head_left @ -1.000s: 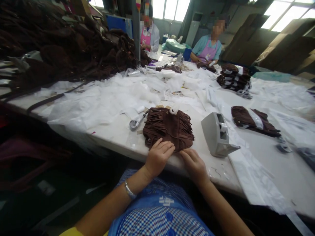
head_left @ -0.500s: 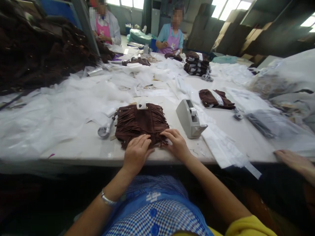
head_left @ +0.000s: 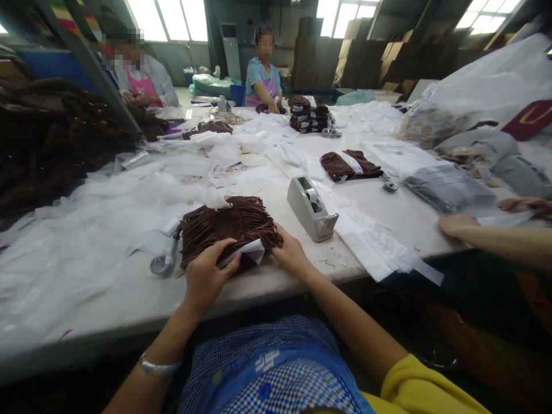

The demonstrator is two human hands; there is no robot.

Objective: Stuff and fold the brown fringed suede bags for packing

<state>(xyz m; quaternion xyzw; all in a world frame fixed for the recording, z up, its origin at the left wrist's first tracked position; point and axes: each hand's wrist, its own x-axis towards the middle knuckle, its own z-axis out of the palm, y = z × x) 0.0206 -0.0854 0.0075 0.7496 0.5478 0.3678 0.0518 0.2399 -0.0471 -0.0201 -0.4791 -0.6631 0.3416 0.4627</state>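
A dark brown fringed bag (head_left: 224, 221) lies at the table's near side, with metal eyelets along its far edge. My left hand (head_left: 209, 275) grips its near edge, thumb apart from the fingers, by a raised flap of white paper or lining (head_left: 254, 250). Around the bag's right near corner are the fingers of my right hand (head_left: 290, 251), partly hidden by the fringe. A grey roll-like piece (head_left: 161, 264) on a strap rests left of the bag. Just to the right stands a grey tape dispenser (head_left: 311, 210).
White tissue sheets (head_left: 86, 241) cover the left side. A wrapped brown bag (head_left: 349, 165) and a bag stack (head_left: 309, 115) lie farther back. At right, a co-worker's hands (head_left: 459, 224) are near clear plastic packaging (head_left: 451, 187). Two people sit across the table.
The bag's near edge is now lifted, and the white flap shows between my hands. My left hand has turned to grip that edge. The co-worker's hands at right show more fully.
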